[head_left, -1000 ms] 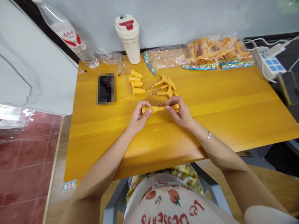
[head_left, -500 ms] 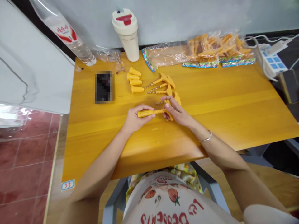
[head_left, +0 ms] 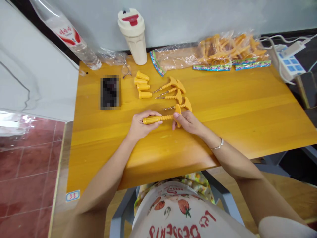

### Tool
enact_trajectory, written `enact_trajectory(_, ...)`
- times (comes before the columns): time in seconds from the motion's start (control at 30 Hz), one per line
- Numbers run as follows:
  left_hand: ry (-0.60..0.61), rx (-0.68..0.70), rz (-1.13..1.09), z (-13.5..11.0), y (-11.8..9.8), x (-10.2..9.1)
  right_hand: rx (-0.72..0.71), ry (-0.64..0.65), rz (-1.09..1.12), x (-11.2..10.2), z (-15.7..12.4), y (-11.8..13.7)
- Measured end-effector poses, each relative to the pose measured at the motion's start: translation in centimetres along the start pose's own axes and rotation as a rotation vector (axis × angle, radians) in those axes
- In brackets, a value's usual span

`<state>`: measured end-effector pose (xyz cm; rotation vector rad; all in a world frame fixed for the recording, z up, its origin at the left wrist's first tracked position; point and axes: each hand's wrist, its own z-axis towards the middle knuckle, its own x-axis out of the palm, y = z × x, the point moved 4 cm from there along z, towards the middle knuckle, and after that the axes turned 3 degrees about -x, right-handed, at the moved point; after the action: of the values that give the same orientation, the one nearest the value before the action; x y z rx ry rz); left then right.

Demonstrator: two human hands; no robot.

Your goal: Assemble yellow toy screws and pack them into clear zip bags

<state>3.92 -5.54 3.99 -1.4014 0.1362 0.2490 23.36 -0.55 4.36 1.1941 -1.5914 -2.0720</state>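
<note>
A yellow plastic corkscrew (head_left: 167,117) spans between my hands, lying level just above the table. My left hand (head_left: 141,125) is closed around its ribbed cap (head_left: 151,120), which covers the metal spiral. At the other end, my right hand (head_left: 187,121) grips the T-shaped handle (head_left: 178,114) with thumb and fingers. Just beyond my hands lie several uncapped corkscrews (head_left: 170,97), spirals pointing left and handles to the right. Several loose yellow caps (head_left: 143,87) rest in a column to their left.
Clear plastic bags (head_left: 218,51) of yellow corkscrews lie along the back edge. A cream cup (head_left: 135,38) and a water bottle (head_left: 74,38) stand at the back left. A blurred dark object (head_left: 109,92) lies left. A power strip (head_left: 289,61) sits at the right on the wooden table (head_left: 235,112).
Both hands and the corkscrew have shifted slightly left. My right hand's fingers have curled in closer around the handle.
</note>
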Motion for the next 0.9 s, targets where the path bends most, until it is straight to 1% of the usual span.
enact_trajectory(0.07,-0.021,0.034,0.027,-0.1,-0.2,-0.1,0.112,0.038,0.145,0.5,-0.1,0.0)
enact_trajectory(0.1,-0.030,0.046,0.034,-0.1,-0.2,-0.1,0.144,0.055,0.200,0.7,-0.1,-0.1)
enact_trajectory(0.17,-0.039,0.051,0.032,-0.1,-0.2,-0.1,0.178,0.079,0.252,1.0,-0.2,-0.3)
enact_trajectory(0.2,-0.044,0.043,0.024,-0.1,-0.2,-0.1,0.179,0.068,0.237,0.9,-0.1,-0.5)
enact_trajectory(0.23,-0.047,0.030,0.012,0.0,-0.1,-0.1,0.163,0.030,0.185,0.7,-0.1,-0.7)
enact_trajectory(0.27,-0.051,0.013,0.001,0.1,-0.1,-0.1,0.126,-0.039,0.097,0.3,0.0,-0.8)
enact_trajectory(0.33,-0.072,-0.025,-0.020,0.2,0.1,-0.1,-0.003,-0.220,-0.150,-0.8,0.0,-0.9)
enact_trajectory(0.37,-0.088,-0.043,-0.031,0.3,0.2,-0.2,-0.076,-0.290,-0.283,-1.3,-0.1,-0.7)
enact_trajectory(0.4,-0.104,-0.059,-0.042,0.3,0.3,-0.3,-0.145,-0.322,-0.409,-1.6,-0.1,-0.6)
enact_trajectory(0.43,-0.115,-0.071,-0.051,0.3,0.3,-0.3,-0.205,-0.314,-0.521,-1.8,-0.2,-0.4)
enact_trajectory(0.5,-0.119,-0.080,-0.059,0.2,0.4,-0.3,-0.292,-0.245,-0.699,-1.8,-0.2,-0.2)
enact_trajectory(0.57,-0.098,-0.070,-0.049,0.1,0.4,-0.2,-0.344,-0.206,-0.797,-1.6,-0.2,0.0)
enact_trajectory(0.63,-0.077,-0.047,-0.033,-0.1,0.2,-0.1,-0.359,-0.213,-0.786,-1.5,-0.3,0.2)
enact_trajectory(0.73,-0.068,-0.006,0.001,-0.3,-0.1,0.0,-0.329,-0.222,-0.649,-1.3,-0.2,0.1)
enact_trajectory(0.8,-0.068,0.030,0.029,-0.4,-0.2,0.0,-0.271,-0.210,-0.536,-1.1,-0.1,-0.1)
enact_trajectory(0.9,-0.068,0.111,0.076,-0.5,-0.4,-0.1,-0.119,-0.177,-0.303,-0.9,0.1,-0.3)
